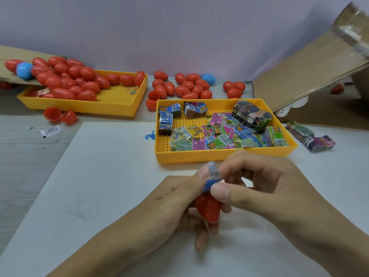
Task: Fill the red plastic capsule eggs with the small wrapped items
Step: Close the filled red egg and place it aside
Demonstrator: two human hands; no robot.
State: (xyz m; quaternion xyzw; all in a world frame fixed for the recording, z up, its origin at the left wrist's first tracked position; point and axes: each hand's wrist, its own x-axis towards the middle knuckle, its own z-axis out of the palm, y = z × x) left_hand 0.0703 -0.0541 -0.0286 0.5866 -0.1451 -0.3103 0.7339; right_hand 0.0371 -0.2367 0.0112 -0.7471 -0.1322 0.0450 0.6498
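Pinching a blue wrapped item [212,177] in both hands, left hand [175,198] and right hand [259,188], you fed it into a red egg half [207,208]; at twelve o'clock, a yellow tray [223,156] remained full, with many eggs [185,86] likely unfilled.

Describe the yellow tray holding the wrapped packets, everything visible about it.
The yellow tray is a shallow rectangular bin, apparently plastic, with low straight walls and a floor perforated in a grid of small holes. It sits flat on the white sheet, just beyond the person's hands, right of the other yellow tray with the red eggs. Loose wrapped packets in blue, pink and green cover much of its floor, with banded bundles along the far side. Neither hand touches it.
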